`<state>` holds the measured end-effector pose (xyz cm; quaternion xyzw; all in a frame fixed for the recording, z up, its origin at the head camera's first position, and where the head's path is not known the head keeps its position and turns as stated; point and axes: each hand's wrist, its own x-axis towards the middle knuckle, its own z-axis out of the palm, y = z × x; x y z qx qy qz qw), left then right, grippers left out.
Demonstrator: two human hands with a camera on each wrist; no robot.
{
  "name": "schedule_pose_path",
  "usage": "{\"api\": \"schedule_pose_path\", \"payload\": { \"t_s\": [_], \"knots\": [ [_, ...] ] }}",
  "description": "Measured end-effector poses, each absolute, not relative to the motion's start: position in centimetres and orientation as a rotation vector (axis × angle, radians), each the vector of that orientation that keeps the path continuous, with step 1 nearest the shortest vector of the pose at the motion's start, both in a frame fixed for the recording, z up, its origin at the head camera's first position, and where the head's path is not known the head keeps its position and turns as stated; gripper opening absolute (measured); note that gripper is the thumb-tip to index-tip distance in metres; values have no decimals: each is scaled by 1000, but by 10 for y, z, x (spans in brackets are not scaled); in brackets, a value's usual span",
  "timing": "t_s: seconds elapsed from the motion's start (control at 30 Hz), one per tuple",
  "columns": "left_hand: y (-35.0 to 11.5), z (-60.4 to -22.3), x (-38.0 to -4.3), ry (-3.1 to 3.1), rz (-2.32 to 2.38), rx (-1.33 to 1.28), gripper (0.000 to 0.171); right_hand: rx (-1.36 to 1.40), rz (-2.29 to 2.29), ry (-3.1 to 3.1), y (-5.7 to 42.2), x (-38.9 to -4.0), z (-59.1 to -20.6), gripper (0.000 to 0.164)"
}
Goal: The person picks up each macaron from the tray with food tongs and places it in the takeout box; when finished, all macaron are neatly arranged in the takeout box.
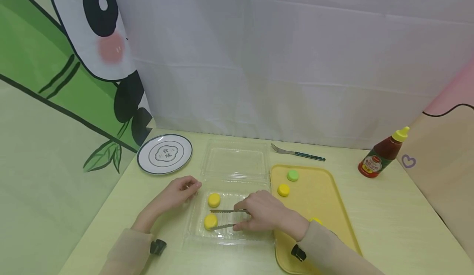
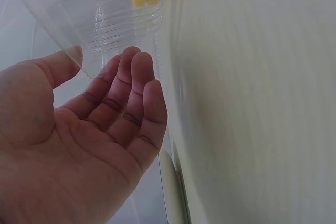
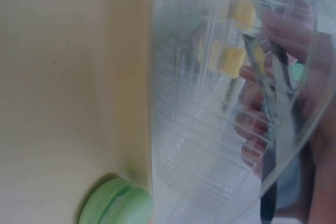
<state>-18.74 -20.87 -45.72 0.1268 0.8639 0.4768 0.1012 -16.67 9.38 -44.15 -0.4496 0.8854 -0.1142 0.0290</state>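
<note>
My right hand (image 1: 261, 212) grips metal tongs (image 1: 224, 211) over the clear plastic box (image 1: 255, 238). The tongs' arms are spread: one tip lies between the two yellow macarons, the other at the near edge of the front yellow macaron (image 1: 210, 221). Behind it in the box sits the second yellow macaron (image 1: 214, 200). Through the box's clear wall, the right wrist view shows the tongs (image 3: 283, 95) and the macarons. At the box's left side is my left hand (image 2: 89, 124), palm turned up and fingers loosely bent, fingertips right at the box's corner.
The box's lid (image 1: 235, 159) is folded back. To the right, a yellow tray (image 1: 309, 201) carries a green macaron (image 1: 293, 175), a yellow macaron (image 1: 283, 190) and another partly behind my right sleeve. A plate (image 1: 164, 168), a fork (image 1: 298, 153) and a sauce bottle (image 1: 377, 157) stand around.
</note>
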Motion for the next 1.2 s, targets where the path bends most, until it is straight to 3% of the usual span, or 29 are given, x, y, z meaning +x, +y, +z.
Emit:
{"api": "schedule_pose_path", "payload": {
  "t_s": [0.53,0.87,1.2],
  "knots": [
    [-209,-459,-187,2555,1409,375,31,-1405,-357,2757,91,-166,-443,43],
    [-208,-458,-186,2555,1411,385,31,-1349,-359,2773,94,-166,-437,60],
    [-208,-458,-186,2555,1407,392,31,-1338,-344,2798,98,-167,-429,60]
  ]
}}
